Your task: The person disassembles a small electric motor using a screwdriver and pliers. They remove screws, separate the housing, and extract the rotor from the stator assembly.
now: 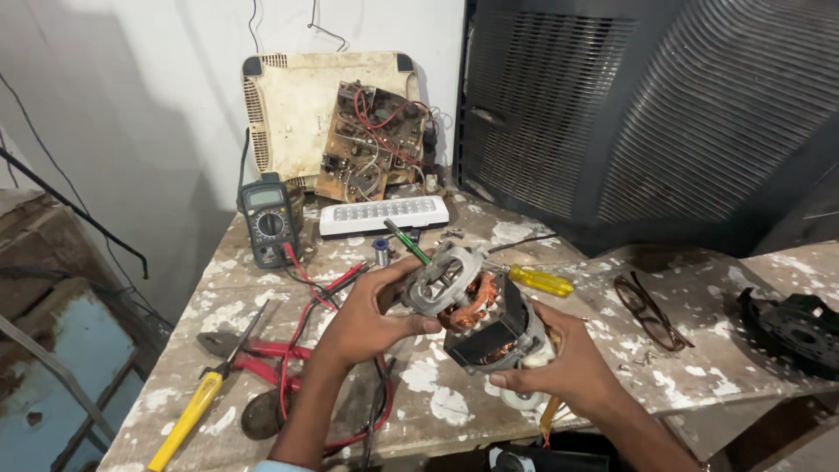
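Note:
Both hands hold a small electric motor (476, 315) above the workbench (699, 367). It has a grey metal end bracket, copper windings and a dark laminated core. My left hand (371, 319) grips the bracket end from the left. My right hand (568, 363) cups the core end from below and the right. A green-handled tool (406, 240) sticks up behind the motor's bracket.
On the paint-spattered bench lie a multimeter (268, 223) with red and black leads, a yellow-handled screwdriver (188, 421), red pliers (262, 363), another yellow-handled screwdriver (542, 281), a white LED lamp (383, 215), eyeglasses (651, 310), a black round part (795, 328). A circuit board (371, 140) leans on a cream casing; a big dark cabinet (664, 105) stands behind.

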The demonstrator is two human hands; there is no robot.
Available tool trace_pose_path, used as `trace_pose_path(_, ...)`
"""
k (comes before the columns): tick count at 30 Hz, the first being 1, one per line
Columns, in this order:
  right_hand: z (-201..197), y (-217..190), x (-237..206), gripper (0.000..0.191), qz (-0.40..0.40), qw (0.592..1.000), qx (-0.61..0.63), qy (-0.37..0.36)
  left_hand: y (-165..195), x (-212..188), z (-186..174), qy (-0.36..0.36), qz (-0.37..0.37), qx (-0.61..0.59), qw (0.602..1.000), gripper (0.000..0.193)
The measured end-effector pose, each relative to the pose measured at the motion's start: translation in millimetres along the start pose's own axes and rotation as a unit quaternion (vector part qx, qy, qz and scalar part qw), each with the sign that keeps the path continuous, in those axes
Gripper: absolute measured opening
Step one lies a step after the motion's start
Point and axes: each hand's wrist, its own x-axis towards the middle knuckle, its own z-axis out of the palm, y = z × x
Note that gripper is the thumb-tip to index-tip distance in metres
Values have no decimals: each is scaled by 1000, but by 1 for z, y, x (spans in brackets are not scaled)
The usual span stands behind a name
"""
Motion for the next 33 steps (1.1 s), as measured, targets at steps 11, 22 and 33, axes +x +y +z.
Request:
trace_pose_path(11,12,-4,2,95,14,990,-117,77,42,-10,38,175,-77,112,975,62)
trace_pose_path(22,41,-15,-11,91,-165,912,-311,211,38,-6,43,271,-153,157,937,52)
trace_pose_path(33,49,-26,-10,104,-150,853,-459,200,24,4,20,211,-365,-62,905,46)
